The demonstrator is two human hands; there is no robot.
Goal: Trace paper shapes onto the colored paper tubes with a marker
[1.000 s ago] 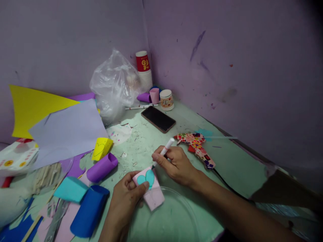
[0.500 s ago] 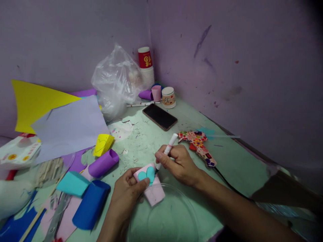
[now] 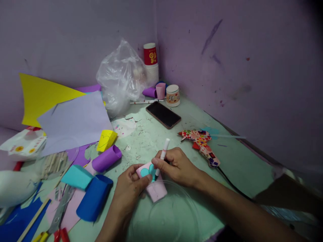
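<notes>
My left hand grips a pale pink foam piece by its left side. A turquoise heart lies flat on that piece, with my left thumb pressing on it. In my right hand is a white marker, held like a pen. Its dark tip touches or nearly touches the heart's right edge; I cannot tell which. Below the foam piece, a clear round plastic lid rests on the table and overlaps its lower part in view.
A floral hot glue gun lies right, its cord trailing. Behind are a phone, paper cups and a plastic bag. Left lie scissors, a blue foam tube, a purple tube and coloured sheets.
The marker has moved down along the heart's right edge toward its lower point and stands more upright. My view has shifted slightly, bringing the scissors' handles into sight.
</notes>
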